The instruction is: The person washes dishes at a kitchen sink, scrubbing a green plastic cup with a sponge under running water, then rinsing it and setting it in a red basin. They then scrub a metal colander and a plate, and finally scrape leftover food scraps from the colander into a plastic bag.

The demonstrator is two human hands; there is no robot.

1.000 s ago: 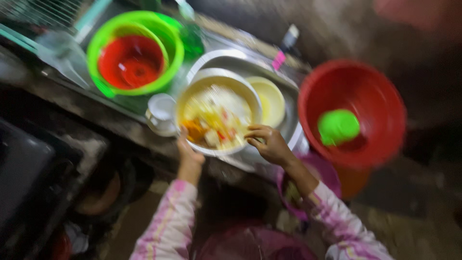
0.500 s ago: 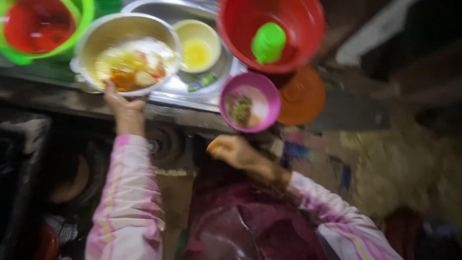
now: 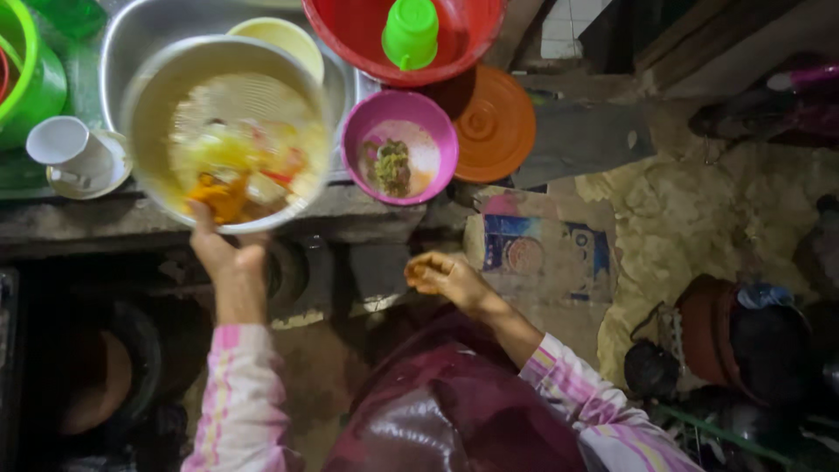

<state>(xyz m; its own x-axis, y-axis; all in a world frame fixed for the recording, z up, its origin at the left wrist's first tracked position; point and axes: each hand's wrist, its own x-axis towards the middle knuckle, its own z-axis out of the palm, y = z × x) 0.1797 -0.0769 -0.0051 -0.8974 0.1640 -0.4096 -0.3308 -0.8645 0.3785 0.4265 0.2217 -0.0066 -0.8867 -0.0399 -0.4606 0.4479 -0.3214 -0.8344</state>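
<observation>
My left hand grips the near rim of a big metal bowl with orange, yellow and white food scraps, held over the counter edge beside the steel sink. My right hand hangs lower, in front of the counter, fingers loosely curled and smeared orange, holding nothing. Just above it a pink bowl with a few green scraps sits on the counter edge. Both sleeves are pink striped.
A yellow bowl lies in the sink. A red basin holding a green cup stands behind an orange lid. A white cup on a saucer and a green basin stand left. Cardboard lies on the floor.
My right hand let go of the metal bowl and dropped in front of the counter. My left hand still holds the bowl. The view swung right, showing the pink bowl and the floor.
</observation>
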